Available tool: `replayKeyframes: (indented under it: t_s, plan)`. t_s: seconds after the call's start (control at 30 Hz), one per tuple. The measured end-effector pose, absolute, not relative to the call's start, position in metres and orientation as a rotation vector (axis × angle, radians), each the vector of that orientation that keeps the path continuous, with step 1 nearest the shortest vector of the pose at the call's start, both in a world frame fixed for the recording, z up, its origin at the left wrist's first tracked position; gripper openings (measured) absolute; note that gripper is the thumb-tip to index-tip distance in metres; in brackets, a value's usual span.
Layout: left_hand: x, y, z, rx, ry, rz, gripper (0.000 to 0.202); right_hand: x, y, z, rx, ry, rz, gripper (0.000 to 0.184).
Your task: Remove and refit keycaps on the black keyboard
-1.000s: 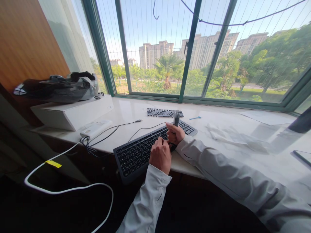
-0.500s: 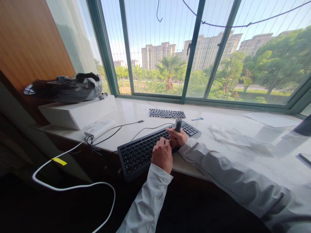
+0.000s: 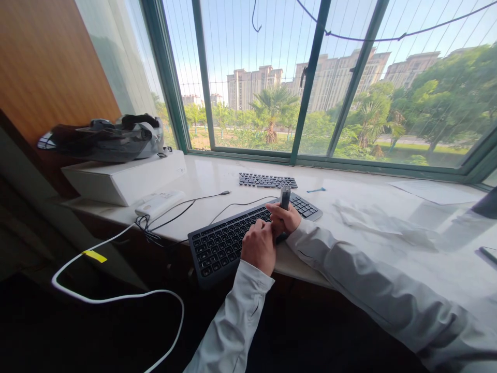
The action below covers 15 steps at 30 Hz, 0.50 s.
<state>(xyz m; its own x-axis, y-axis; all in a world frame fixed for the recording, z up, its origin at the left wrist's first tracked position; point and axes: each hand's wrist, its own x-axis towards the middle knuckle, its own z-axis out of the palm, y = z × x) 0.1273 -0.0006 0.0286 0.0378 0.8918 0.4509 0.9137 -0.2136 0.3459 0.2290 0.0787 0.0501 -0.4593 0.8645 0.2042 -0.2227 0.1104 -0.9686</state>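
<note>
A dark keyboard (image 3: 217, 248) with its keycaps off lies slanted along the front edge of the sill. My right hand (image 3: 286, 220) is wrapped round a short dark handheld tool (image 3: 285, 198) with a clear upper end, held upright over the keyboard's right half. The tool's lower end is hidden by my fingers. Pressed close beside it, my left hand (image 3: 259, 246) has its fingers curled in over the keys; what they hold, if anything, is hidden. Behind the keyboard, the loose black keycaps (image 3: 267, 181) lie in rows. A small blue tool (image 3: 316, 190) rests to their right.
At the left, a white box (image 3: 128, 178) carries a dark visor-like item (image 3: 104, 140). A white power strip (image 3: 159, 203) and tangled black cables (image 3: 146, 228) lie before it. Crumpled clear plastic (image 3: 382, 223) and a paper sheet (image 3: 435, 192) are on the right, near a phone-like edge (image 3: 488, 254).
Hardly anything differs. My left hand and sleeve have shifted very slightly to the left; the tool stays upright in my right hand.
</note>
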Motion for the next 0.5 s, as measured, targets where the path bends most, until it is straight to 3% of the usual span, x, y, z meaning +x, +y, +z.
replayKeyframes:
  t_s: [0.37, 0.5]
  plan:
    - [0.129, 0.000, 0.032, -2.248, -1.977, -0.873, 0.016, 0.250, 0.109, 0.059, -0.612, -0.723, 1.862, 0.048]
    - [0.131, -0.001, 0.035, -2.273, -1.901, -0.975, 0.031, 0.251, 0.110, 0.056, -0.553, -0.623, 1.912, 0.050]
